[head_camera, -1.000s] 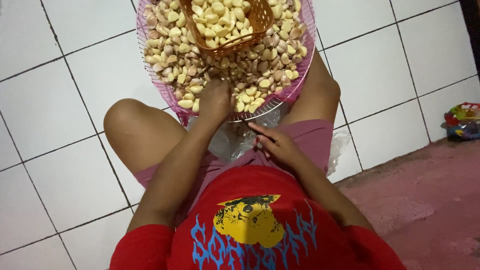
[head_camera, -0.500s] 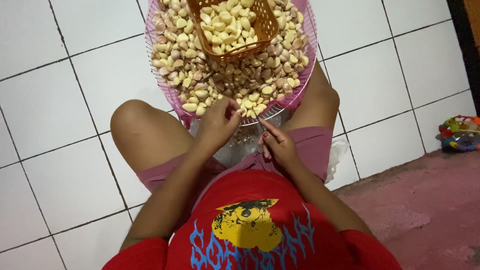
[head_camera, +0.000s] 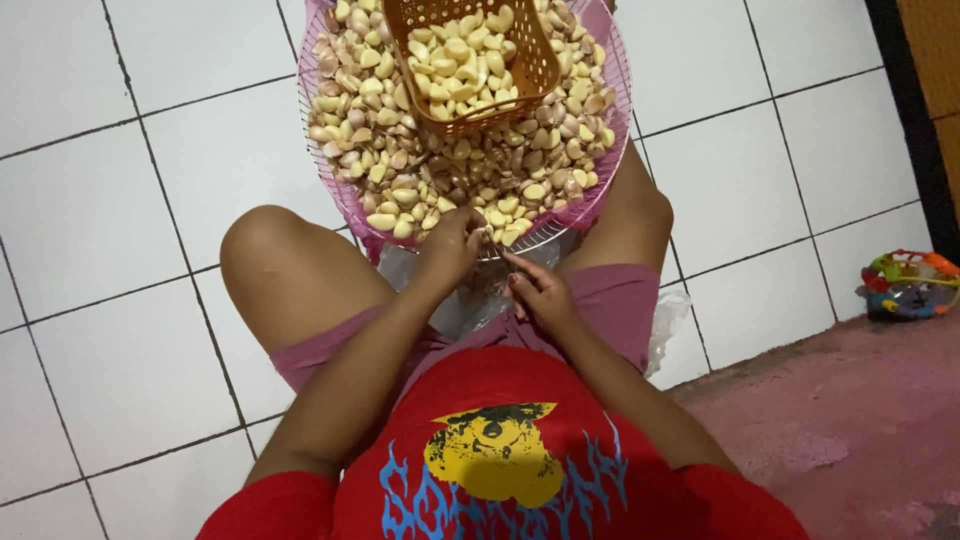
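Many garlic cloves (head_camera: 440, 170) fill pink sieve (head_camera: 318, 60) and orange basket (head_camera: 520, 85).

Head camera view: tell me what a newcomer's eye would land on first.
First comes the round pink basket heaped with garlic cloves, at top centre between the seated person's knees. An orange mesh basket of peeled cloves sits on top of the heap. Just below the pink rim, the left hand and right hand meet at the heap's near edge; on the right, a small multicoloured toy lies on the white tiles.
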